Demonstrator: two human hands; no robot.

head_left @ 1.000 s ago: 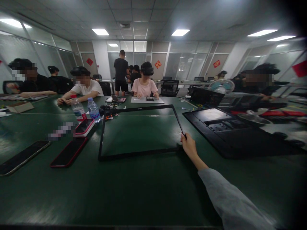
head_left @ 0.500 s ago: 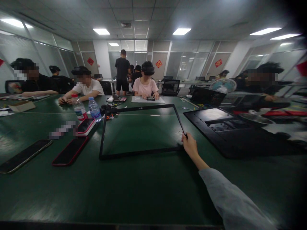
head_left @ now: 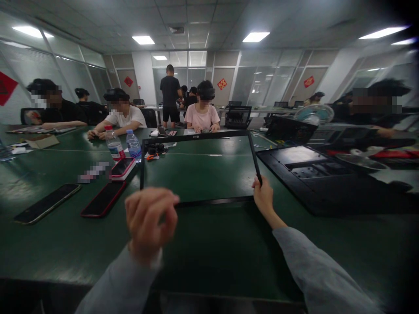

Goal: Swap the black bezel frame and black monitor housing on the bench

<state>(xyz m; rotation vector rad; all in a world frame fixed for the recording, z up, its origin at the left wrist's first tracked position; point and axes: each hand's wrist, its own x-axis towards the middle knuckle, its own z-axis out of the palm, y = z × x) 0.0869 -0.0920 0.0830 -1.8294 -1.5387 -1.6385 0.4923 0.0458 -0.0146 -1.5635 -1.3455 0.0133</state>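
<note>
A thin black rectangular screen bezel (head_left: 216,202) stands tilted above the green table, its middle hollow. My right hand (head_left: 264,194) is closed around the bezel's right side, near the lower corner. In front of the lower left corner is my left hand (head_left: 149,218), raised and blurred. Its fingers are loosely curled, with a gap between thumb and forefinger, and nothing shows in it. It hides that corner of the bezel; contact cannot be made out. Right of the bezel lies a large black plastic panel (head_left: 314,185) with recesses, like a screen's back cover.
Several phones, among them a red-edged phone (head_left: 104,199) and a dark phone (head_left: 47,203), lie at left. A red-capped bottle (head_left: 114,146) and a blue-capped bottle (head_left: 133,146) stand behind them. Across the green table (head_left: 209,257) sit several people. A fan (head_left: 314,114) stands at right.
My left hand has come into view from below, up to the bezel's lower left corner. My right hand keeps its hold, and the bezel appears slightly higher. The view has shifted a little left.
</note>
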